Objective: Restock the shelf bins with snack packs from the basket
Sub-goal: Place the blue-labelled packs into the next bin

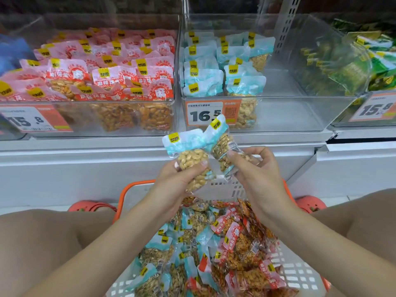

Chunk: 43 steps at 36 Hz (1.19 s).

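My left hand (174, 181) grips a light-blue pack of peanuts (188, 155), held upright. My right hand (255, 168) grips a second light-blue pack (225, 146), tilted with its back label facing me. Both packs are raised above the basket (300, 273), in front of the shelf edge. The white basket with an orange rim lies between my knees and holds several blue and red snack packs (214, 243). The clear middle bin (289, 112) holds blue packs (203, 69) on its left half. Its right half is bare.
The left bin (90, 116) is filled with red packs (107, 71). At the far right a bin (347, 61) holds green packs. Price tags read 15.8 (27, 121), 16.5 (205, 114) and 15.8 (375, 108). A white shelf ledge (85, 159) runs below the bins.
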### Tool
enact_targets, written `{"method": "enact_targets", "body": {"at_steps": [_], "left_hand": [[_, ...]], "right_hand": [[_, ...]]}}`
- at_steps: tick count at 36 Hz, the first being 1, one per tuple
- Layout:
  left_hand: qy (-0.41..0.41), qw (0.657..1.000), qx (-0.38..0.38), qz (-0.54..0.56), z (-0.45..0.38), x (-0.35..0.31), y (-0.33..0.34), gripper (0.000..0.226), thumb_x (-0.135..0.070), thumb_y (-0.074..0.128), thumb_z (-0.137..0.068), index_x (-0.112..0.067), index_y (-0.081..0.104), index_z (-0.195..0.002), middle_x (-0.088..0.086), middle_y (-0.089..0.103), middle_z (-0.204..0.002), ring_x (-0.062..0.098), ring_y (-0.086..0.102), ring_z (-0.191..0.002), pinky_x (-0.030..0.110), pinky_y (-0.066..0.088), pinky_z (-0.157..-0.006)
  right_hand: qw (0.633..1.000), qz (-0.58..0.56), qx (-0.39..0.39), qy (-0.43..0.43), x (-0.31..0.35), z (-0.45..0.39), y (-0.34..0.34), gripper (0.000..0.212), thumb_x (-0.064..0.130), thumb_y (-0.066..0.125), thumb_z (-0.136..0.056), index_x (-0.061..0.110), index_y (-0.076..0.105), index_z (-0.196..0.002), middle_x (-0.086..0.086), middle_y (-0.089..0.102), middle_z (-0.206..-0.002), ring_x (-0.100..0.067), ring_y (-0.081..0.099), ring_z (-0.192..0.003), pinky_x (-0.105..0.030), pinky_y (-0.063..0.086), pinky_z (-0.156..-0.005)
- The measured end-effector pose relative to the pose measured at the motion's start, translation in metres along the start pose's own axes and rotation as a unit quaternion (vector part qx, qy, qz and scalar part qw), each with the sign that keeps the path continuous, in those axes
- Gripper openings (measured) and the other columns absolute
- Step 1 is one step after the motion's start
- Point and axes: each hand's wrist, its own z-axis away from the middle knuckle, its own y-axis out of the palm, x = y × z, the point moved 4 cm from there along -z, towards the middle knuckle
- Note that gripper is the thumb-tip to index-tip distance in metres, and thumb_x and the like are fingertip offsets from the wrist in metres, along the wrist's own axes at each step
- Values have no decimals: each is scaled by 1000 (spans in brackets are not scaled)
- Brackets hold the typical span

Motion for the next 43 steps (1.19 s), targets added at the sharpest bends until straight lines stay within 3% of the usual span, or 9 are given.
{"method": "enact_targets", "body": {"at_steps": [5,10,14,18,23,27,33,38,43], "left_hand": [[-31,998,37,37,2,-3,8,22,-13,56,-93,-6,62,-114,12,70,-103,20,69,-87,37,59,-79],[-104,965,150,187,10,-5,19,73,-67,26,-90,-12,61,-124,14,64,-123,30,63,-109,45,52,-89],[-84,966,173,173,10,-9,16,77,-71,45,-79,-15,56,-132,12,59,-132,33,52,-126,54,40,-105],[-52,981,174,73,9,-3,16,75,-49,78,-71,-15,53,-133,13,57,-134,34,52,-126,60,40,-103],[-14,982,178,69,11,-4,14,37,-22,78,-73,-20,66,-107,3,72,-96,16,70,-87,32,58,-65],[-1,990,137,25,9,-5,13,23,-8,63,-79,-19,63,-100,1,73,-86,13,70,-77,27,55,-56],[-1,988,151,-41,5,-7,12,41,2,70,-76,-16,60,-112,5,72,-99,24,69,-91,34,56,-68],[-15,980,186,-74,6,-4,17,55,2,72,-73,-14,53,-123,9,68,-113,26,67,-100,35,56,-74],[-9,967,210,-145,9,-4,24,49,-18,79,-63,-19,65,-110,22,66,-114,38,65,-97,58,49,-91]], "right_hand": [[974,107,40,-193,25,12,5,23,-1,70,-83,16,59,-93,0,70,-93,-4,66,-88,-18,53,-75],[841,363,156,-369,17,22,23,35,20,74,-79,16,64,-113,4,64,-122,-8,55,-121,-25,46,-100],[821,393,238,-339,12,22,26,55,40,68,-78,16,58,-127,7,51,-140,-6,35,-139,-32,33,-114],[804,406,292,-322,13,23,26,53,31,54,-88,16,48,-139,9,43,-146,-5,28,-143,-42,28,-117],[806,410,312,-290,9,23,27,52,10,48,-96,22,37,-145,14,31,-152,2,17,-145,-25,17,-120],[843,362,319,-240,12,22,24,70,7,64,-90,31,28,-145,19,42,-147,10,34,-134,-12,32,-106],[940,241,149,-188,32,2,13,87,24,83,-72,24,29,-140,16,40,-142,0,46,-125,-31,43,-104],[963,233,137,16,25,-11,1,125,46,82,-42,31,16,-147,6,33,-145,-18,46,-128,-41,44,-104],[950,148,256,96,12,-8,7,77,28,75,-60,10,50,-131,-17,68,-116,-28,67,-105,-38,54,-91]]}}
